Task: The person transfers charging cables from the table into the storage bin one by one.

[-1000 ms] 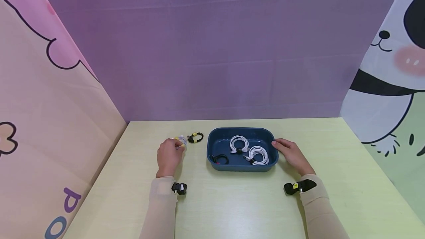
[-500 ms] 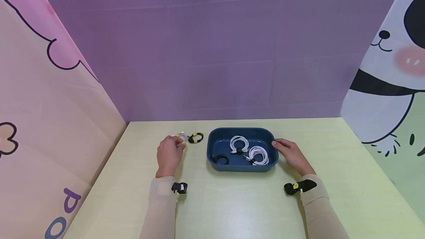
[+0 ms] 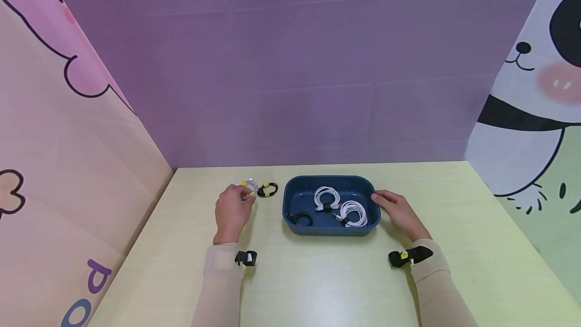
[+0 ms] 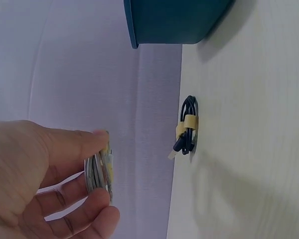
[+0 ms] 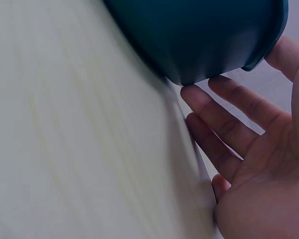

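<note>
Your left hand point(image 3: 232, 213) pinches the white cable point(image 4: 95, 174) near the yellow-tied black cable point(image 3: 268, 189), left of the box point(image 3: 329, 232); your right hand point(image 3: 400, 212), fingers spread, touches the box's outer wall. Grip the loops together so none slips, and press the box lightly, lest it slide.

1. Tray point(image 3: 330, 231): smooth moulded plastic; soft gloss on walls and rim.
2. White cables point(image 3: 363, 213): smooth, plastic-looking sheath, low sheen.
3. Black cable point(image 4: 188, 107): smooth, plastic-looking sheath; yellow straps point(image 4: 191, 122) matt, cloth-like.
4. Held cable point(image 4: 93, 174): pale, smooth sheath; finer surface detail blurred.
5. Tabletop point(image 3: 313, 281): pale wood-grain surface, smooth, satin, with diffuse reflection.
6. Backdrop point(image 3: 281, 64): matt cloth, lightly creased.
7. Sleeves point(image 3: 222, 281): soft, matt cloth.
8. Wrist cameras point(image 3: 247, 258): black, plastic-looking housings.
</note>
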The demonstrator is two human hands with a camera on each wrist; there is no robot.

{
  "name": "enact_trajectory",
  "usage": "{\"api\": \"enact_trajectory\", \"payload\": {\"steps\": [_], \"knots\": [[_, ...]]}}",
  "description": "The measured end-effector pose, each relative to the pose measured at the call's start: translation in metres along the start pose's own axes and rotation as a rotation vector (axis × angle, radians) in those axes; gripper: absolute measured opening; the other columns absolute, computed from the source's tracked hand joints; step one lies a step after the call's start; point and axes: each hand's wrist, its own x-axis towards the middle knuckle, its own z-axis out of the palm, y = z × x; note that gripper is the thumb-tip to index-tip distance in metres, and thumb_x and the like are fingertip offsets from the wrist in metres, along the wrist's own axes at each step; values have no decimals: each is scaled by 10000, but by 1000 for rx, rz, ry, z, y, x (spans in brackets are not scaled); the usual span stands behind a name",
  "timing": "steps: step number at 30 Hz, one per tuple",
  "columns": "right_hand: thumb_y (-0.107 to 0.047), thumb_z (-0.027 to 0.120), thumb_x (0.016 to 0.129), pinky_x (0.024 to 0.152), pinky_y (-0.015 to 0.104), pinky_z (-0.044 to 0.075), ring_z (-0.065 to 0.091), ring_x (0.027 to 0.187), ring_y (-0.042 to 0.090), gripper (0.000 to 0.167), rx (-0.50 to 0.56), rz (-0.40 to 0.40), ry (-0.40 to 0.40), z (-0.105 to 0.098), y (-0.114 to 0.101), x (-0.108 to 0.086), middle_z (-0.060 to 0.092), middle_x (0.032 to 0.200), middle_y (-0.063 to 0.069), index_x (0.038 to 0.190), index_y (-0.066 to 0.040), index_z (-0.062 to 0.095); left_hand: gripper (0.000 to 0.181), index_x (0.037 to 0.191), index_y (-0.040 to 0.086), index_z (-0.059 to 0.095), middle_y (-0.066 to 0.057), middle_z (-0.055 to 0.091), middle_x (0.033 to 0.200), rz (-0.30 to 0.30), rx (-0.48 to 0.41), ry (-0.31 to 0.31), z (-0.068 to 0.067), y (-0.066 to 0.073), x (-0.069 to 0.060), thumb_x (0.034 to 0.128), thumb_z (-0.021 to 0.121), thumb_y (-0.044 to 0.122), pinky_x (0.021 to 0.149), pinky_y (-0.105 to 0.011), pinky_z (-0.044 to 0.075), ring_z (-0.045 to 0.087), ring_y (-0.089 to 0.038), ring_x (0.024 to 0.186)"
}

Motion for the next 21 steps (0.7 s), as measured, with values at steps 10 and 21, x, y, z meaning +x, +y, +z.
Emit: {"api": "enact_trajectory", "payload": {"steps": [10,21], "knots": [[-466,528,1052,1222,637,220,336,1503,415,615,-9,-2,-5,1,-2,-1,463,1558,223,1474,-19,512,190,1022,13,774,-179,718,1013,23,8,16,-1,5,-2,882,781,141,772,-510,549,717,-352,914],[-529,530,1033,1222,635,224,341,1503,415,658,-41,8,0,0,0,-1,471,1555,215,1464,-31,526,184,1012,15,782,-155,716,966,75,15,37,2,8,-2,877,780,140,749,-494,545,709,-334,872]]}}
